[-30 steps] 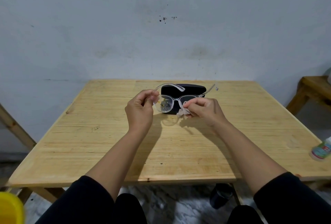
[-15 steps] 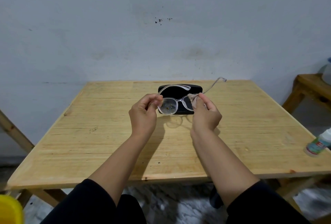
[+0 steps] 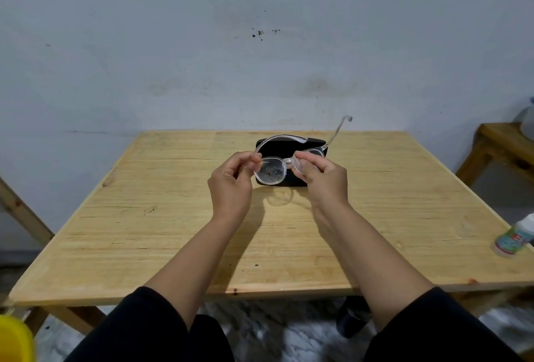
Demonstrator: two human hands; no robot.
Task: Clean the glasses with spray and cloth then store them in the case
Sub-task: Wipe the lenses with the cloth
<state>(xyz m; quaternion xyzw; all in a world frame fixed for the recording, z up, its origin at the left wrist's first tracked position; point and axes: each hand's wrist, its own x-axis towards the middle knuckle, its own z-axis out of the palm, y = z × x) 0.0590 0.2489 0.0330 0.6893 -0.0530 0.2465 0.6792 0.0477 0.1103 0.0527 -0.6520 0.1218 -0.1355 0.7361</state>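
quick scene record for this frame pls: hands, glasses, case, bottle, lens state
left hand: pinching the glasses at the left hinge end
right hand: closed over the other lens; cloth not clearly visible
glasses: clear frame, held above the table, temples unfolded and pointing away
visible lens: spotted and smeared, not clean yet
case: black, on the wooden table behind the glasses; open or shut unclear
spray bottle: at the table's right edge, untouched
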